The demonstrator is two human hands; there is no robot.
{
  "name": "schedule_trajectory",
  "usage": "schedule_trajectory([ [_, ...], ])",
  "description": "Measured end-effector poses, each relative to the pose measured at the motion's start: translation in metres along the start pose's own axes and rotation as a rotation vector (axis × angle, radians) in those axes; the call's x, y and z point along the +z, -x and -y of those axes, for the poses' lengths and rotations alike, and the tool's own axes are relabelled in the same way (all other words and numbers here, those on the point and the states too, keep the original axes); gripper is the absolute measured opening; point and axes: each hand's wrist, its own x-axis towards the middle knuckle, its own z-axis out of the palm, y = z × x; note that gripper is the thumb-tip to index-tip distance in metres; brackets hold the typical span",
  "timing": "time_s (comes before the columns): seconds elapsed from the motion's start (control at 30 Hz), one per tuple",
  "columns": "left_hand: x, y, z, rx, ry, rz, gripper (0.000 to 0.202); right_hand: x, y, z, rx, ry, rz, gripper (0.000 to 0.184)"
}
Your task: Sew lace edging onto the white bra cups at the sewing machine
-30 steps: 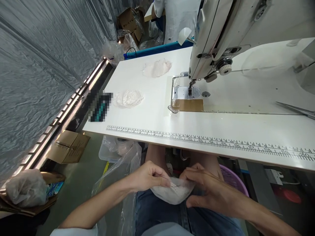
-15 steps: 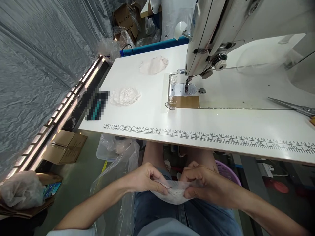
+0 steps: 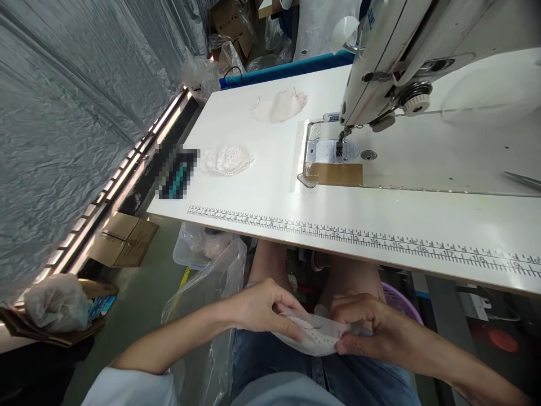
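Over my lap, a piece of sheer white lace fabric [image 3: 318, 338] is stretched between my two hands. My left hand [image 3: 270, 313] pinches its left end between thumb and fingers. The right end is gripped by my right hand [image 3: 361, 324], thumb on top and fingers curled behind. A row of small eyelets shows along the fabric's middle. Both hands are below the front edge of the white sewing table [image 3: 262, 197]. On that table lie a round white lace piece [image 3: 230, 159] and, farther back, a sheer pale piece with loose threads [image 3: 282, 106].
A sewing machine [image 3: 393, 62] stands at the right, its needle and presser foot over a metal plate [image 3: 332, 151]. Scissor blades [image 3: 524, 179] lie at the right edge. A printed ruler [image 3: 359, 237] runs along the front. Left below are a cardboard box [image 3: 123, 239] and plastic bags.
The view has shifted slightly, so the table and machine appear farther right. My hands hold the same fabric, now a little farther apart, with more of its eyelet row showing.
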Motion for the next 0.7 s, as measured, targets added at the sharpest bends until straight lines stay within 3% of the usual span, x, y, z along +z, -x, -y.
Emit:
schedule_trajectory([
  [0.2, -0.0001, -0.0015, -0.0015, 0.038, -0.107, 0.010, 0.034, 0.0017, 0.0033, 0.0004, 0.019, 0.003, -0.004, 0.032],
  [0.43, 0.0028, -0.0046, 0.0028, -0.003, 0.083, 0.013, 0.045, 0.0023, 0.0035, -0.0011, 0.020, -0.010, -0.007, 0.026],
  [0.7, 0.0031, -0.0070, 0.0073, 0.021, 0.115, 0.002, 0.035, -0.0003, 0.0044, 0.0045, -0.018, -0.040, 0.032, 0.029],
])
